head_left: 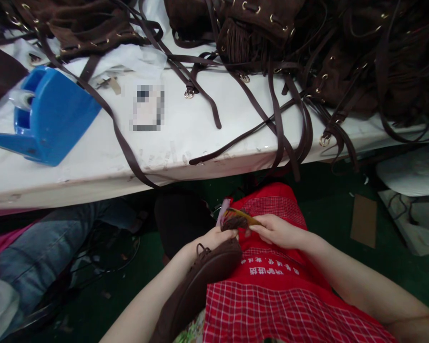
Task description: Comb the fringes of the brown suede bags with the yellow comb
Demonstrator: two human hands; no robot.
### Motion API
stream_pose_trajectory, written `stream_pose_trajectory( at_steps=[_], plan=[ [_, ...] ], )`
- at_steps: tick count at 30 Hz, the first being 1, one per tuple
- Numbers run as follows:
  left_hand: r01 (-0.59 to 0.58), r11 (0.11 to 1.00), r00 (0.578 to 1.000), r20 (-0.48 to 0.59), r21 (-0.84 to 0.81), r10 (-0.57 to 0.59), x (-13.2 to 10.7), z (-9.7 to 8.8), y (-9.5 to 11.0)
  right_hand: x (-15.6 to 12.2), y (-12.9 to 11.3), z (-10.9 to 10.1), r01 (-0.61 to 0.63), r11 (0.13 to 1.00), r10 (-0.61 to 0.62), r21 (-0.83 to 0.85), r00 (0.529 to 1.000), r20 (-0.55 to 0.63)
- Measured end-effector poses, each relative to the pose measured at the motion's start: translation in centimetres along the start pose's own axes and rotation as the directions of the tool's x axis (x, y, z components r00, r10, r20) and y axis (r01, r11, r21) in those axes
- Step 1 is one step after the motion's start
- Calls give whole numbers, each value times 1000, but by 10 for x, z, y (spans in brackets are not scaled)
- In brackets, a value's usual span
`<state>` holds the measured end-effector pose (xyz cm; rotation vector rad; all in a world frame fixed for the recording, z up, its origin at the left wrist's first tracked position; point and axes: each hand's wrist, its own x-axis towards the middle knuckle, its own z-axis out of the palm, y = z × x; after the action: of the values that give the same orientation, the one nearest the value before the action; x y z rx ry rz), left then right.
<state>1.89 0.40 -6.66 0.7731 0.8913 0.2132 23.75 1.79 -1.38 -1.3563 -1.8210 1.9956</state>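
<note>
Over my lap, my left hand (219, 237) is closed on a dark brown suede piece (234, 222). A brown bag part (203, 276) with a thin cord lies along my left forearm; whether it joins the held piece cannot be seen. My right hand (277, 231) pinches a slim yellow tool (250, 219), which reaches across to the brown piece; its kind is unclear. A pale pinkish strip (223, 212) sticks up beside my left hand. Both hands are in front of the red checked apron (271, 305).
Brown fringed bags (257, 28) with gold eyelets are heaped along the white table (178, 138). Buckled straps (279, 119) hang over its edge. A blue tape dispenser (57, 114) stands at left. A seated person's jeans (32, 257) show at lower left; cardboard (363, 221) lies right.
</note>
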Motion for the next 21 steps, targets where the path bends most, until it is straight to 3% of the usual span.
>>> stream_pose_trajectory(
  at_steps=[2,4,6,9,12,14,18,21],
  plan=[
    [-11,1000,999,35,29,10,-1,1,3,2,1,-2,1,999,8,37,972,-237],
    [-51,997,997,62,65,47,-2,2,5,4,4,-9,38,994,14,105,892,-453],
    [-96,990,992,88,100,87,-2,2,5,5,3,-16,56,997,-16,56,836,-548],
    [-107,983,990,109,151,91,0,2,4,4,-5,-15,18,967,-139,-255,875,-464],
    [-80,964,995,81,254,61,2,5,2,11,-13,5,6,828,-204,-561,935,-290],
    [-110,941,993,66,322,93,2,7,2,21,-14,20,-9,723,-163,-691,970,-183],
    [-156,899,985,129,409,112,0,9,6,42,-3,37,-126,573,-9,-810,987,-160],
    [-140,873,989,107,467,102,-1,13,10,58,7,38,-175,581,43,-795,982,-185]
  ],
)
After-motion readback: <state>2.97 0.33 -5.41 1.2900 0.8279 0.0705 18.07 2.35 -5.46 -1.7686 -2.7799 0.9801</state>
